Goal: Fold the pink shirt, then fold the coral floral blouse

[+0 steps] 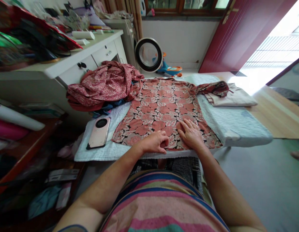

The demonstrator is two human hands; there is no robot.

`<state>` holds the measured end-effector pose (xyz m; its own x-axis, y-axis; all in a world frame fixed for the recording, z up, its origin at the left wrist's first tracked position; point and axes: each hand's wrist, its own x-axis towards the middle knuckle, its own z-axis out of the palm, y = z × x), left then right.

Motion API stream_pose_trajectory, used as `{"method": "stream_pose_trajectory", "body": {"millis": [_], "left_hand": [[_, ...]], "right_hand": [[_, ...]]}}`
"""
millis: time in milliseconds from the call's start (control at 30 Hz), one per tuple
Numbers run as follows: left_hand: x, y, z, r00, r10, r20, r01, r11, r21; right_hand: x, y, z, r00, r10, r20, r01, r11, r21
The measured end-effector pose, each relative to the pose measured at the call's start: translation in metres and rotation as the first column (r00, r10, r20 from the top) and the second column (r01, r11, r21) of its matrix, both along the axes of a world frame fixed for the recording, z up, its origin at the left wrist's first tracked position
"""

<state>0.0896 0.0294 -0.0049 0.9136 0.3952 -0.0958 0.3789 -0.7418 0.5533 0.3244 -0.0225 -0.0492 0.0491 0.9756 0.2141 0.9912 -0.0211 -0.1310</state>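
A floral garment in coral, beige and black lies spread flat on the padded, light-blue covered table in front of me. My right hand rests palm down on its lower right part, fingers stretched out. By the near hem, my left hand has loosely curled fingers, with a gap between them and the thumb. Nothing shows in its grasp. One sleeve of the garment reaches right, bunched over a folded cream cloth. The left sleeve is partly hidden by a heap of red patterned fabric.
A pink phone lies on the light-blue cover at the left. A white cabinet with cluttered items stands beyond it. Behind the table are a round black-and-white ring-shaped object and a blue-orange ride-on toy. A red door stands open.
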Motion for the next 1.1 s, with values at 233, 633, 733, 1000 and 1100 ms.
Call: {"method": "stream_pose_trajectory", "body": {"millis": [233, 633, 733, 1000, 1100], "left_hand": [[0.001, 0.008, -0.002, 0.997, -0.018, 0.072, 0.027, 0.992, -0.119], [-0.005, 0.001, 0.001, 0.996, -0.005, 0.090, 0.012, 0.997, -0.078], [-0.005, -0.003, 0.000, 0.994, 0.018, 0.112, -0.012, 0.998, -0.057], [-0.007, -0.007, 0.001, 0.995, 0.003, 0.099, 0.001, 0.999, -0.035], [-0.010, -0.007, 0.005, 0.997, -0.016, 0.077, 0.026, 0.991, -0.133]], "right_hand": [[0.000, 0.001, 0.000, 1.000, 0.001, -0.010, -0.001, 1.000, -0.015], [0.002, 0.002, -0.003, 1.000, 0.007, -0.020, -0.007, 1.000, 0.000], [0.001, 0.001, -0.001, 1.000, 0.009, -0.018, -0.009, 1.000, 0.003], [0.000, 0.000, 0.001, 1.000, 0.005, -0.019, -0.005, 1.000, 0.005], [0.001, 0.000, 0.000, 1.000, 0.003, -0.021, -0.003, 1.000, 0.007]]}}
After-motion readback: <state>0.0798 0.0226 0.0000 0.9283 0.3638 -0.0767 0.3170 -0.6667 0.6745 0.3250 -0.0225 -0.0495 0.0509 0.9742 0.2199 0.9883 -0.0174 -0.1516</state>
